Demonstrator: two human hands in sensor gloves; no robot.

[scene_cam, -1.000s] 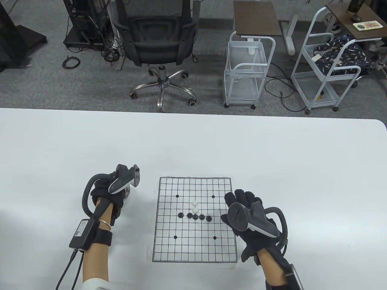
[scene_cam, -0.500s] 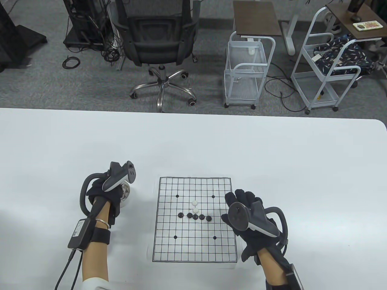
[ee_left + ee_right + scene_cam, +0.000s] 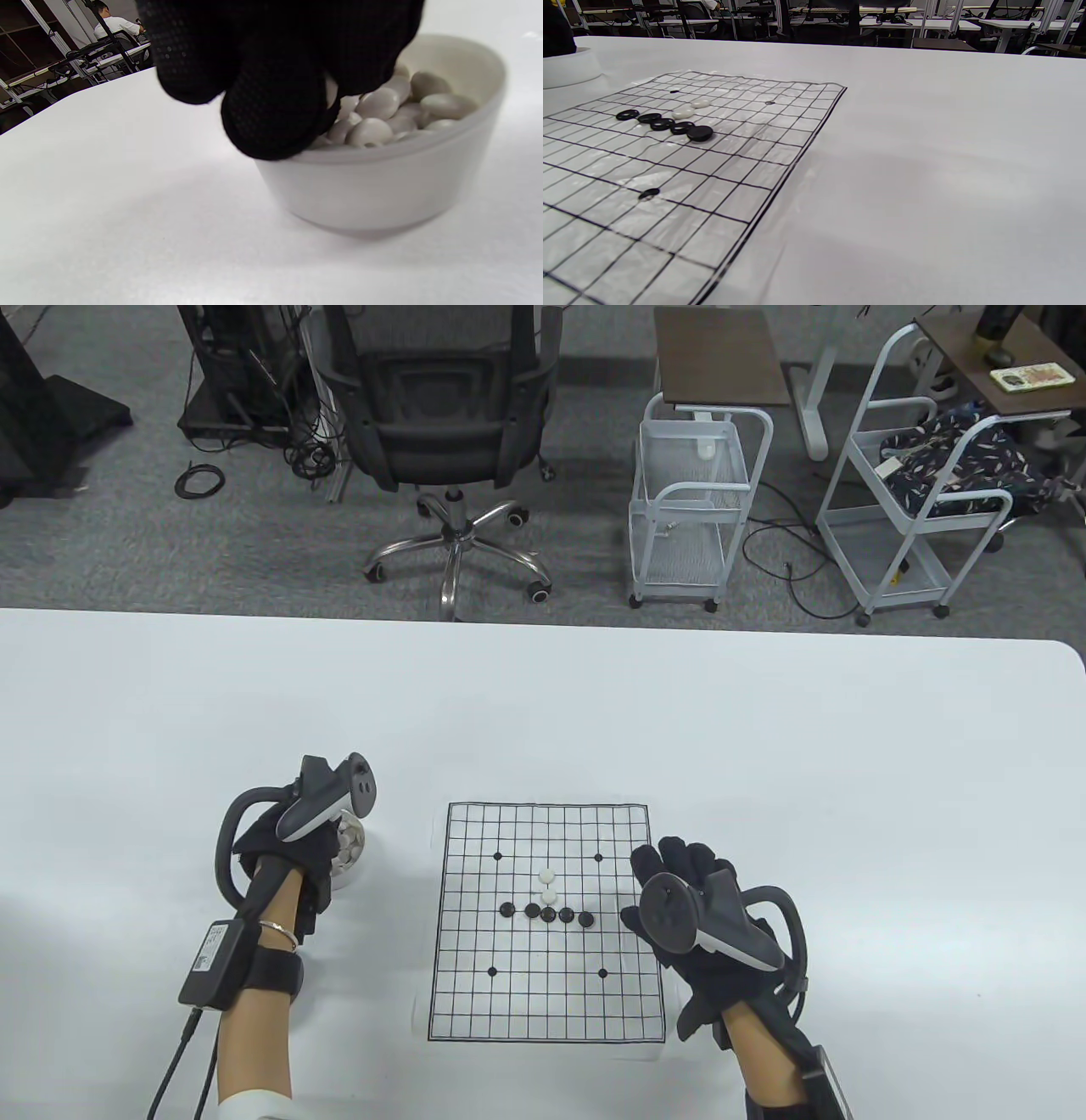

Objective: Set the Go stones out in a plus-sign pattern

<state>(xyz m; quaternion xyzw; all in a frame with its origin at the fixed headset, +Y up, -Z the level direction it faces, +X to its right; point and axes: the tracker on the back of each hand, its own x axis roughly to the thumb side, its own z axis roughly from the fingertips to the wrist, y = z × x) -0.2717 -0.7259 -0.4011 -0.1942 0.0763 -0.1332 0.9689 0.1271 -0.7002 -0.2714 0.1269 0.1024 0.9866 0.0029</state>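
A paper Go board (image 3: 475,984) lies on the white table. A row of several black stones (image 3: 549,914) crosses its middle, with two white stones (image 3: 548,885) stacked in a column just above the row. My left hand (image 3: 338,841) reaches into a white bowl of white stones (image 3: 352,848) left of the board. In the left wrist view its fingertips (image 3: 275,123) dip into the bowl (image 3: 382,186) and pinch a white stone (image 3: 330,91). My right hand (image 3: 679,869) rests with fingers spread at the board's right edge, holding nothing. The right wrist view shows the black row (image 3: 664,123) but no fingers.
The table's far edge borders a carpeted floor with an office chair (image 3: 441,432) and two white wire carts (image 3: 696,475). A cable runs from my left forearm unit (image 3: 212,967) off the bottom edge.
My left hand has shifted a little left and back over the bowl, so more of the bowl now shows. The right hand and the stones on the board have not moved.
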